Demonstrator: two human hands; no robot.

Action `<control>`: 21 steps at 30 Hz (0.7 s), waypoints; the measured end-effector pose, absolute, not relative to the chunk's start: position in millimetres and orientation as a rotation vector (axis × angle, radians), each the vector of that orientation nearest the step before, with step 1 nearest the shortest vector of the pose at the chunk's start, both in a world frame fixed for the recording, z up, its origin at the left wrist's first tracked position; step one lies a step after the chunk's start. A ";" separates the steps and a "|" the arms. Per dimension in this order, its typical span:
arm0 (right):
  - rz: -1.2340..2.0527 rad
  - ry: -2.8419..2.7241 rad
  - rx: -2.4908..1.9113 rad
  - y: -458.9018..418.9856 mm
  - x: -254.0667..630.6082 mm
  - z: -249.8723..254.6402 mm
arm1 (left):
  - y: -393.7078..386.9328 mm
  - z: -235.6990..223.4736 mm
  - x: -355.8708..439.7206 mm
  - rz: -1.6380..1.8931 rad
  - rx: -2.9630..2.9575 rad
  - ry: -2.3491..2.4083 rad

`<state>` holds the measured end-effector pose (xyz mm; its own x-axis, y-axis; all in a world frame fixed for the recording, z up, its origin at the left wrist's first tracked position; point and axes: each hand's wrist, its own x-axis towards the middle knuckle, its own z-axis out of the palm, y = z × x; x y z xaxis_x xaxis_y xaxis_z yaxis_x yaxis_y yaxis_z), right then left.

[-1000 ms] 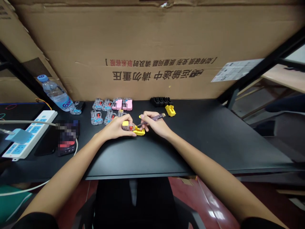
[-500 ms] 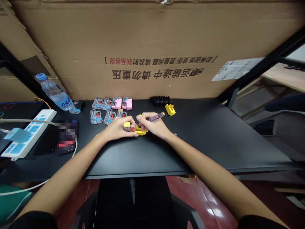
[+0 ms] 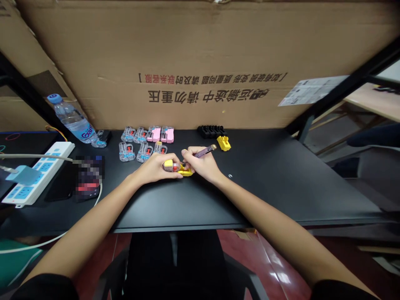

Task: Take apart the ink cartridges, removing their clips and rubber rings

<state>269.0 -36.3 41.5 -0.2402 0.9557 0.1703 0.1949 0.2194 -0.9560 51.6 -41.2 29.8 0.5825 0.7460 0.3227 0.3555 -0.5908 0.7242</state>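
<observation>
Pen-like tool (image 3: 205,151) slanting a bit steeper, white scrap (image 3: 230,176) now showing past the right forearm (image 3: 265,223)

Cardboard (image 3: 193,46) is standing behind the black table (image 3: 275,187). Left hand (image 3: 156,167) is curling, thumb and fingers pinching a clear-and-yellow gadget (image 3: 171,166). Right hand (image 3: 202,163) is gripping the tool pen-fashion. Clear gadgets (image 3: 126,152) and pink gadgets (image 3: 167,135) are sitting in rows beyond the left hand; black parts (image 3: 211,131) and a loose yellow part (image 3: 224,143) are lying beyond the right.

Key relation: yellow piece (image 3: 186,172) is lying between both hands, at the pinched gadget's right end, long axis seemingly running left-right; right fingertips are reaching over it, nearer than most of the left hand. Tool is slanting from upper right down-left toward it.

Hidden: tool tip is disappearing behind right fingers, contact can't be told. Left fingers are covering some of the gadget; whether yellow piece is joining it, unclear. Left hand is partly blocking the near row too.
</observation>
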 end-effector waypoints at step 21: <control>1.176 -1.407 -1.181 -37.2 261.5 35.8 | -42.7 32.6 51.3 0.820 2.294 0.829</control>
